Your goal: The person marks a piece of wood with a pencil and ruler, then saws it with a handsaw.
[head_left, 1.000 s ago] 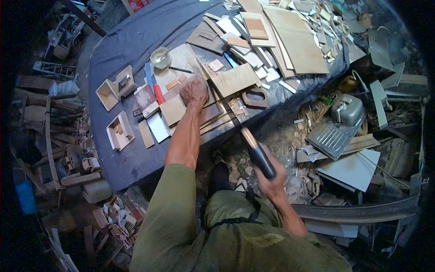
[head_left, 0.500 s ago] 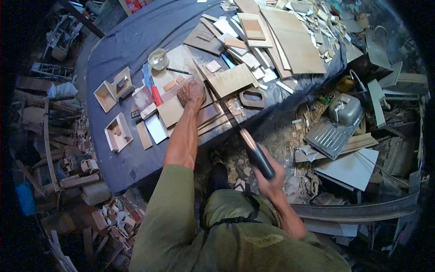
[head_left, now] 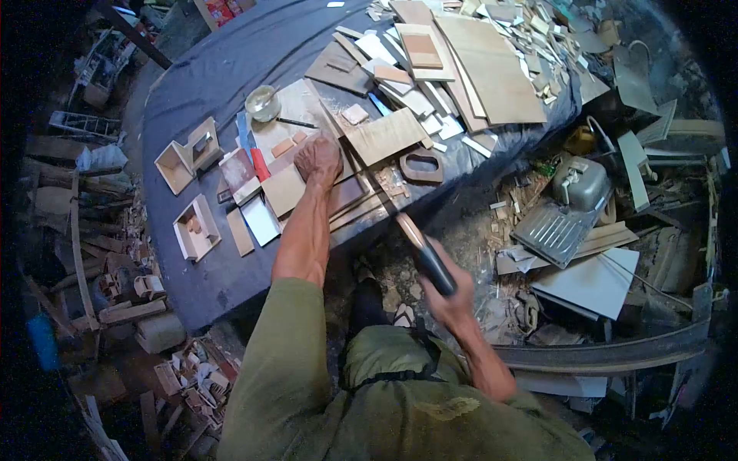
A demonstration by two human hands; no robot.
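My left hand [head_left: 318, 159] is closed in a fist and presses down on a wooden board [head_left: 284, 189] at the table's near edge. What lies under its fingers is hidden. My right hand [head_left: 452, 296] is wrapped round the dark handle of a handsaw [head_left: 425, 256]. The saw's thin blade runs up and left to the wood beside my left hand. Thin strips of wood [head_left: 360, 213] lie below the blade. Just right of the blade are a plywood piece [head_left: 388, 137] and a dark, rounded wooden ring [head_left: 421, 166].
A glass jar [head_left: 263, 103], a pencil [head_left: 297, 123] and a red-handled tool [head_left: 260, 164] lie left of my left hand. Small wooden boxes [head_left: 197, 227] stand farther left. Offcuts and large panels [head_left: 492, 69] cover the back right. A metal sink [head_left: 547, 230] sits among floor scraps.
My right hand has moved the saw a little up and to the left, toward the table. My left hand stays pressed on the wood. The view has shifted slightly.
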